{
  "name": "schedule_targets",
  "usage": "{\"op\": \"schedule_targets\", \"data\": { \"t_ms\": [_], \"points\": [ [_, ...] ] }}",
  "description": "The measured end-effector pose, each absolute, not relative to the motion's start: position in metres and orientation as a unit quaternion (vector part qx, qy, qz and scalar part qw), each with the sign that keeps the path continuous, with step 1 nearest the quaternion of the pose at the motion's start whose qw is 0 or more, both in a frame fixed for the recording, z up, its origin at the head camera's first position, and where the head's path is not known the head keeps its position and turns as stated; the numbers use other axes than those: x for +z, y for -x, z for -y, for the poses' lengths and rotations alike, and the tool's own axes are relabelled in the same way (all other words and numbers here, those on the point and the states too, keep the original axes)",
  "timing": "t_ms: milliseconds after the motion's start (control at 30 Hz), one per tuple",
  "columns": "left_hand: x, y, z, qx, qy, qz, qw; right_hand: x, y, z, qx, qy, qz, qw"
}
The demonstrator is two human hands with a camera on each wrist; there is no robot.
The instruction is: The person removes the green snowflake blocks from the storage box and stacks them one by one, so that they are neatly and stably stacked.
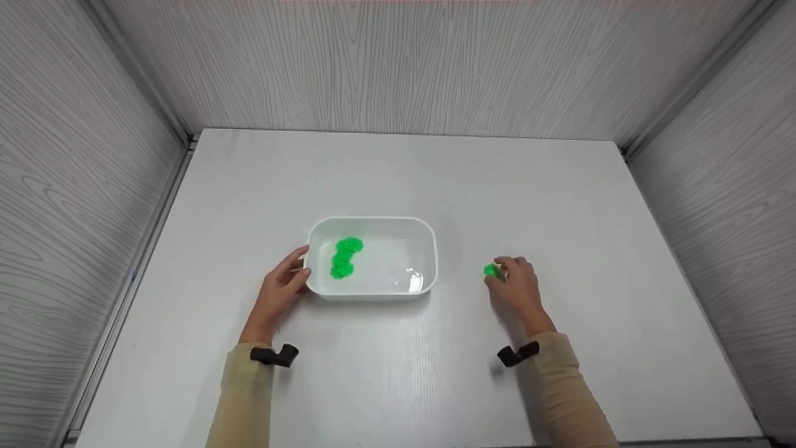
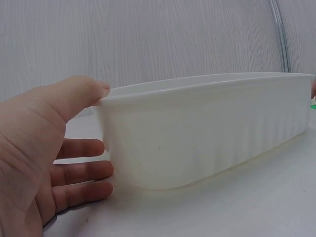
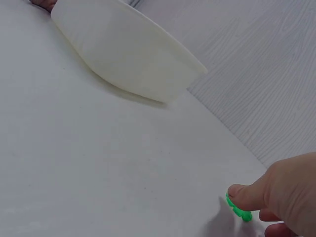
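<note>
A white rectangular tub (image 1: 373,295) with rounded corners sits on the white table. Inside it, toward the left, lie several bright green notched discs (image 1: 342,258), bunched in a short row. At the tub's left end is my left hand (image 1: 285,287); in the left wrist view its thumb (image 2: 81,94) touches the rim while the other fingers (image 2: 81,173) stretch alongside the wall. To the right of the tub, low over the table, my right hand (image 1: 516,285) pinches a thin green notched disc (image 3: 239,210) between thumb and fingers. Those fingers partly cover the disc.
The white tabletop (image 1: 385,174) runs back to a grey wood-grain panel (image 1: 398,68). Similar panels stand at left (image 1: 62,186) and right (image 1: 727,205). A black camera strap (image 1: 273,354) is on the left wrist, and another (image 1: 518,353) on the right.
</note>
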State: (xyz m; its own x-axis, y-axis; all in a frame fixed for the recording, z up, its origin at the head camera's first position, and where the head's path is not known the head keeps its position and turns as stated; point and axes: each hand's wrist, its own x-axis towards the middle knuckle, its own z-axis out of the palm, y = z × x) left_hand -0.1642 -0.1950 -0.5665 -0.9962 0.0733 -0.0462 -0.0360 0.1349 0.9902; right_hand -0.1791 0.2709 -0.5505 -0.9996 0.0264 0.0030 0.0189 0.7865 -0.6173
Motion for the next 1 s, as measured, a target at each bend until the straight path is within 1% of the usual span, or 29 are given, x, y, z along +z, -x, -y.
{"op": "schedule_targets", "data": {
  "t_ms": [200,367,700,1000],
  "points": [
    [-0.567,0.163,0.196,0.659,-0.009,-0.751,0.044,-0.542,0.18,-0.263,0.341,-0.002,0.94,0.015],
    [-0.567,0.163,0.196,0.667,-0.022,-0.743,0.04,-0.533,0.181,-0.252,0.355,-0.021,0.934,0.018],
    [-0.567,0.166,0.193,0.677,-0.025,-0.735,0.043,-0.51,0.183,-0.227,0.376,-0.078,0.919,0.09],
    [-0.569,0.164,0.197,0.667,-0.021,-0.744,0.039,-0.495,0.188,-0.184,0.376,-0.122,0.915,0.083]
  ]
}}
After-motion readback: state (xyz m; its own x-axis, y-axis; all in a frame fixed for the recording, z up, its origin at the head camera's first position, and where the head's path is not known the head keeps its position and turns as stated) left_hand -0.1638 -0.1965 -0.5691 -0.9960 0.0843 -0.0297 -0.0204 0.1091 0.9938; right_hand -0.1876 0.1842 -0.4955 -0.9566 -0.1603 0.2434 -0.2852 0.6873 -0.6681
